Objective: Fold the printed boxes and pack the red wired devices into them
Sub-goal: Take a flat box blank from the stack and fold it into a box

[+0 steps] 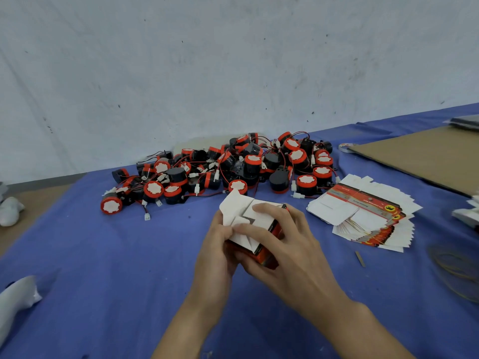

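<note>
A printed box [252,230], red and black outside and white inside, is held over the blue cloth at centre, its white end flaps partly folded. My left hand [216,251] grips the box's left side, thumb on a flap. My right hand [283,246] wraps over the top and right side, fingers pressing the flaps. Behind it lies a heap of red wired devices [228,168], round, red and black, with thin wires and white plugs. A fanned stack of flat printed boxes [368,215] lies to the right.
The blue cloth [116,268] covers the table up to a pale wall. A brown cardboard sheet [420,155] and a tape roll [346,147] sit at back right. Rubber bands [456,268] lie at the right edge; white bundles [15,299] at the left.
</note>
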Motion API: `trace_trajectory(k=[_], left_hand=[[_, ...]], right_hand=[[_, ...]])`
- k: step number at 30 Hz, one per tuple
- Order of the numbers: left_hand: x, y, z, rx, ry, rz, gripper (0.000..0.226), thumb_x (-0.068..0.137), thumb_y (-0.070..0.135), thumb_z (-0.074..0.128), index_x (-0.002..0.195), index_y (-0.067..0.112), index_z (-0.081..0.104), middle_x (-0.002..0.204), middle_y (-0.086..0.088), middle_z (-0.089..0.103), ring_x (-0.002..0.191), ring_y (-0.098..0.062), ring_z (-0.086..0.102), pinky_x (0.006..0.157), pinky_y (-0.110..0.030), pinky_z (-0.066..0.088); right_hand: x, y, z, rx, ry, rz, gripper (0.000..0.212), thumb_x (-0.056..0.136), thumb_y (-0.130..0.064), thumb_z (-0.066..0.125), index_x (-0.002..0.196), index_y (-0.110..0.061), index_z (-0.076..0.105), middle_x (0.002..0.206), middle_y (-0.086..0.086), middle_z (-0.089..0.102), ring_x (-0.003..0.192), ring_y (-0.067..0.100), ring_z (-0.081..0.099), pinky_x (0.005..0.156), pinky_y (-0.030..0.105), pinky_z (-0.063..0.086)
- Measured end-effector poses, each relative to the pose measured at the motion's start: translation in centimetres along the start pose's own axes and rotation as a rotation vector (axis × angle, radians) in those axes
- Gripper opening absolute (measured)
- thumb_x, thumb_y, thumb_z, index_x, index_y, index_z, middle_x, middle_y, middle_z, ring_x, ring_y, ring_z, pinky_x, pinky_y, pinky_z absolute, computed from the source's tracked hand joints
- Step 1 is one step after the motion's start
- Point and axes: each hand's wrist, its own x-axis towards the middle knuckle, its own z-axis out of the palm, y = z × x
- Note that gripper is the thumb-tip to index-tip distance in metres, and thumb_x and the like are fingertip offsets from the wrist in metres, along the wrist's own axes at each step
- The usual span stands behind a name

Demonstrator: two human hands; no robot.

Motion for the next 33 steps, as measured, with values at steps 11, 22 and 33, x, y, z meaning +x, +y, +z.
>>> trace_trajectory(k=[11, 22, 33], left_hand=[[-0.5, 1.2, 0.4, -0.05, -0.03, 0.102, 0.045, 0.086, 0.022, 0.04, 0.117, 0.029, 0.071, 0.12, -0.008, 0.07, 0.11, -0.022, 0.067, 0.085, -0.029, 0.057], [-0.7, 1.6, 0.5, 0.025, 0.004, 0.002, 0.057, 0.093, 0.063, 0.037, 0.124, 0.026, 0.069, 0.126, -0.01, 0.068, 0.119, -0.024, 0.063, 0.092, -0.028, 0.054], [-0.7, 1.3, 0.8, 0.08, -0.004, 0.02, 0.059, 0.087, 0.073, 0.048, 0.12, 0.03, 0.071, 0.122, -0.005, 0.071, 0.116, -0.019, 0.066, 0.088, -0.021, 0.053]], right_hand=[[0.1, 0.4, 0.0, -0.038, 0.156, -0.151, 0.031, 0.092, -0.041, 0.069, 0.12, -0.035, 0.057, 0.139, 0.001, 0.046, 0.131, 0.033, 0.039, 0.094, 0.044, 0.05], [0.2, 0.5, 0.1, -0.045, 0.155, -0.169, 0.028, 0.092, -0.043, 0.069, 0.116, -0.033, 0.06, 0.136, -0.001, 0.048, 0.128, 0.033, 0.043, 0.091, 0.043, 0.05], [0.3, 0.6, 0.2, -0.04, 0.178, -0.186, 0.026, 0.091, -0.045, 0.069, 0.113, -0.031, 0.061, 0.127, -0.005, 0.055, 0.125, 0.024, 0.039, 0.099, 0.033, 0.042]])
